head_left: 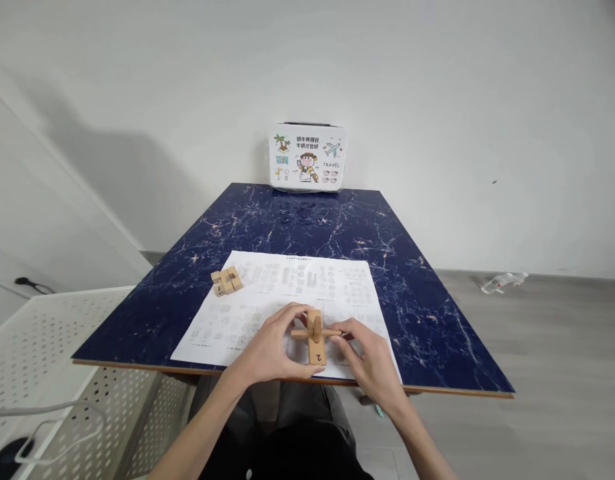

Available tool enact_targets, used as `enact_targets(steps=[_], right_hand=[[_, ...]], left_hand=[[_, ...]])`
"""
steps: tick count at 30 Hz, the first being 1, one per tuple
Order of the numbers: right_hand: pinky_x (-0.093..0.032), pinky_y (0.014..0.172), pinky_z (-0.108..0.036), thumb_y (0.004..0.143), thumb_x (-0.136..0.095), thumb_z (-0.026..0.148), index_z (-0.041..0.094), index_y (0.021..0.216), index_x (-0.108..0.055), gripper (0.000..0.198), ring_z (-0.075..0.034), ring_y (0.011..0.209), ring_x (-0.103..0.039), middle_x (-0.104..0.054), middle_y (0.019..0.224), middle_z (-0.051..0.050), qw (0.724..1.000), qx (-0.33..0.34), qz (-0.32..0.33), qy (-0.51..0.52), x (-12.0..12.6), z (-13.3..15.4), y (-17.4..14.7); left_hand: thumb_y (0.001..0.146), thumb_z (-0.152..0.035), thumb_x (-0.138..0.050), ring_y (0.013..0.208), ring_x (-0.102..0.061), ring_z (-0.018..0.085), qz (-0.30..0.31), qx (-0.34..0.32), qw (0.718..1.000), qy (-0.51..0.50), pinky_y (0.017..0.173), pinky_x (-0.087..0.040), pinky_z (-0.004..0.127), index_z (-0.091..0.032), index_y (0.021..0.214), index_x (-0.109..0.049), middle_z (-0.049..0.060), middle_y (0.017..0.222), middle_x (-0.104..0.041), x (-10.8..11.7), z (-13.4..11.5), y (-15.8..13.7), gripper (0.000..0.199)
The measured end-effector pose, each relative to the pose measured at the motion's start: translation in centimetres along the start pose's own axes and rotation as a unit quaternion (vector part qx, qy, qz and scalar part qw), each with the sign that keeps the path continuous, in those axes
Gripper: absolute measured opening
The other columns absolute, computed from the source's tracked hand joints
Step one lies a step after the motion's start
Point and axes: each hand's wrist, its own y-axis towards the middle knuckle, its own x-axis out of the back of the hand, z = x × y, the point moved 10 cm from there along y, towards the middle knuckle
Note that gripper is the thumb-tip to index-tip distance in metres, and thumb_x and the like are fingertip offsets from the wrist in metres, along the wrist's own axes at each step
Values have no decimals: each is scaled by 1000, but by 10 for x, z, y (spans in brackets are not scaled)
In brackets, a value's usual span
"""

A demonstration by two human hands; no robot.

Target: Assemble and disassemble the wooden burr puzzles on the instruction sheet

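The person's left hand (270,343) has its fingers curled round the wooden cross puzzle (316,350) marked 2, gripping the numbered bar at both ends; the right hand (371,357) has its fingers pinched on the crosspiece's right tip; the printed sheet (257,300) lies beneath the fingers on the tabletop (317,227); a block puzzle (226,281) sits left of and beyond the left fingers.

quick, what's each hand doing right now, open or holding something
Left hand: closed around the wooden puzzle, thumb at the end near the "2".
Right hand: closed, thumb and fingers at the right end of its crosspiece.
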Motion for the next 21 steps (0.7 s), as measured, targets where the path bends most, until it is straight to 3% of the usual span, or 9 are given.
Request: enact_targets(steps=[11, 16, 18, 21], right_hand=[[-56, 78, -31, 107, -55, 26, 25, 111, -70, 15, -23, 90, -73, -77, 103, -6, 999, 3, 24, -28, 4, 3, 0], [-57, 80, -31, 106, -57, 24, 25, 111, -70, 14, -22, 91, -73, -77, 103, -4, 999, 1, 25, -43, 4, 2, -2], [-57, 81, -31, 107, -57, 24, 25, 112, -70, 14, -22, 92, -73, -77, 103, -5, 998, 15, 15, -51, 5, 6, -3], [-58, 80, -33, 107, -55, 24, 25, 113, -70, 16, -23, 90, -73, -76, 104, -6, 997, 33, 10, -70, 4, 15, -4]], left_hand=[[63, -29, -93, 126, -62, 35, -6, -2, 1000, 27, 107, -51, 48, -30, 135, -58, 7, 137, -66, 3, 0, -5, 81], [69, -34, -94, 125, -63, 31, 18, 20, 999, -33, 104, -54, 45, -32, 142, -53, 7, 140, -63, -4, -1, -6, 84], [84, -37, -85, 130, -61, 29, 10, 9, 998, -56, 109, -52, 44, -34, 145, -52, 7, 144, -60, -5, -4, -6, 69], [101, -34, -65, 135, -58, 27, -11, -16, 998, -65, 113, -49, 43, -33, 135, -64, 7, 146, -60, -3, -8, -8, 33]])
